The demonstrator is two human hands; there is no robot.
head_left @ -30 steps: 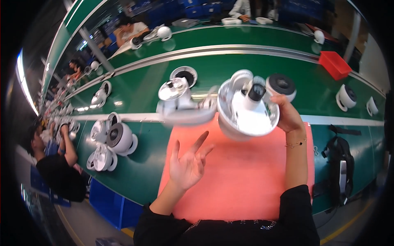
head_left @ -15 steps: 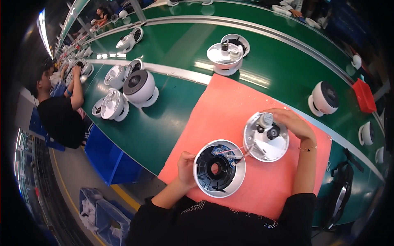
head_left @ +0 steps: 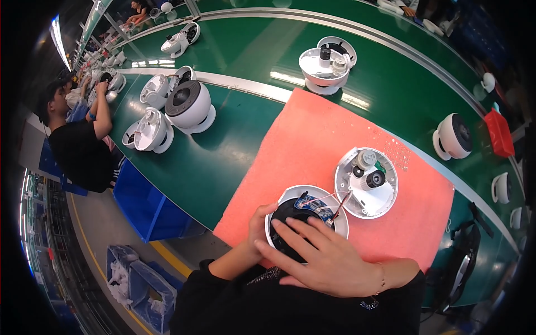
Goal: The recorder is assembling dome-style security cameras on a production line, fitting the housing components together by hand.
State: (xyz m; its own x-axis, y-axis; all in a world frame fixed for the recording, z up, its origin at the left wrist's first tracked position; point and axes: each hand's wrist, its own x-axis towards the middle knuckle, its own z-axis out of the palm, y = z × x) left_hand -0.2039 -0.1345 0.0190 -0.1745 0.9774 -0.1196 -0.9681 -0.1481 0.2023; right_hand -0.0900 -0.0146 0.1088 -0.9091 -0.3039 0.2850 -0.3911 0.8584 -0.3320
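Note:
On the pink mat (head_left: 312, 145), my left hand (head_left: 255, 231) grips the left side of a round white housing half (head_left: 343, 226). My right hand (head_left: 324, 259) lies across its black inner part (head_left: 283, 213), fingers stretched out and apart; the palm hides much of that part. A blue circuit board (head_left: 314, 210) shows beyond the fingertips. Thin wires (head_left: 340, 204) run from there to a second white housing half (head_left: 363, 196), which lies just to the right with its inside facing up. It carries a grey round motor-like part (head_left: 365, 159) and a black cylinder (head_left: 376, 178).
Several white units stand at left, among them a closed one with a dark grey face (head_left: 190, 106). An opened unit (head_left: 324, 70) sits beyond the mat. At right are another unit (head_left: 453, 137), a red bin (head_left: 498, 134) and a black strap-like item (head_left: 460, 262). A co-worker (head_left: 81, 139) sits far left.
My right hand has left the right housing half and now lies over the black part in the left one. My left hand still holds that half. The view has shifted slightly.

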